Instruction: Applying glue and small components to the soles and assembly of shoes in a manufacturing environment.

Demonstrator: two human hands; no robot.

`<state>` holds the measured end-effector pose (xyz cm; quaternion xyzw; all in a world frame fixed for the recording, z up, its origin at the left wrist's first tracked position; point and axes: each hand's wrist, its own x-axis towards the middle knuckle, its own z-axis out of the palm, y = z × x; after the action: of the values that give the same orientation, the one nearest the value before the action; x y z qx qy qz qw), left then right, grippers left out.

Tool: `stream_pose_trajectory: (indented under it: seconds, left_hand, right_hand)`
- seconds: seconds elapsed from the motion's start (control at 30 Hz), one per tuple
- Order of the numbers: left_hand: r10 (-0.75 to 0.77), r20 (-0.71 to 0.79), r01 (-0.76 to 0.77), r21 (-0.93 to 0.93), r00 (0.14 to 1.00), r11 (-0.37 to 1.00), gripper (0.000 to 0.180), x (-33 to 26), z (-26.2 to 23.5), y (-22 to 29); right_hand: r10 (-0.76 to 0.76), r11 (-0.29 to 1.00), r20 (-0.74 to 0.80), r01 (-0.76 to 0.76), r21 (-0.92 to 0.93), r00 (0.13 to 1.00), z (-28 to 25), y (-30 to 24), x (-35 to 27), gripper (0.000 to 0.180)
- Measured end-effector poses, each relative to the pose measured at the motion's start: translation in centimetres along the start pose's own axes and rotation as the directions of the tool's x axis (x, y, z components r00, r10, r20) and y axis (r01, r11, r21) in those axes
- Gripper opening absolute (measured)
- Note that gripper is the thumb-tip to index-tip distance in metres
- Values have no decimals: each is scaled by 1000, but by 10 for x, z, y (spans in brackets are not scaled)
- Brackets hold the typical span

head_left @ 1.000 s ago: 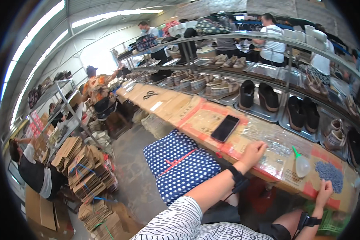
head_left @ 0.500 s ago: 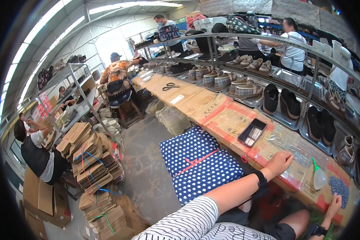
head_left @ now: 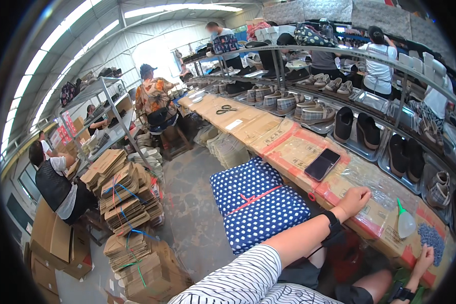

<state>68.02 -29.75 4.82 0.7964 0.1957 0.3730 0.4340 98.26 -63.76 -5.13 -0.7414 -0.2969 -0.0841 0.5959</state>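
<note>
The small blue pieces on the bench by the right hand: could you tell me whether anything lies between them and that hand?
Nothing visible does. The right hand rests on the cardboard-covered bench with its fingers right at the near edge of the pile of small blue pieces. The clear bottle with a green nozzle lies to the left, off that path.

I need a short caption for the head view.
Left hand rests on cardboard-covered bench; right hand touches blue pellets.

A bright hall under a curved metal roof with long skylight strips. The grey concrete floor runs far toward a pale end wall. Metal shelving stands at the left, and stacked flattened cartons sit near it.
</note>
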Motion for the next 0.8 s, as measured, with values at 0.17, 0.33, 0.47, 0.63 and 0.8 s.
stream_pose_trajectory:
  seconds: [0.17, 0.33, 0.47, 0.63, 0.8]
  left_hand:
    - [-11, -46, 11, 8, 999, 1000, 21, 0, 0, -3]
    - [-1, -91, 6, 52, 996, 999, 20, -2, -2, -1]
    - [-195, -19, 195, -4, 981, 981, 21, 3, 1, 6]
    - [-301, -28, 299, -60, 953, 952, 21, 1, -2, 1]
    - [-335, -44, 324, -166, 941, 931, 22, 4, -2, -1]
  right_hand:
    - [44, 999, 98, -45, 6, 994, 6, -19, -2, 40]
    - [23, 998, 141, -31, 54, 990, 6, -41, -7, 39]
    - [86, 996, 162, -85, -11, 983, 1, -55, -10, 37]
    - [42, 995, 184, -57, 79, 982, 2, -64, -14, 36]
    - [19, 984, 224, -58, 167, 974, 0, -76, -14, 35]
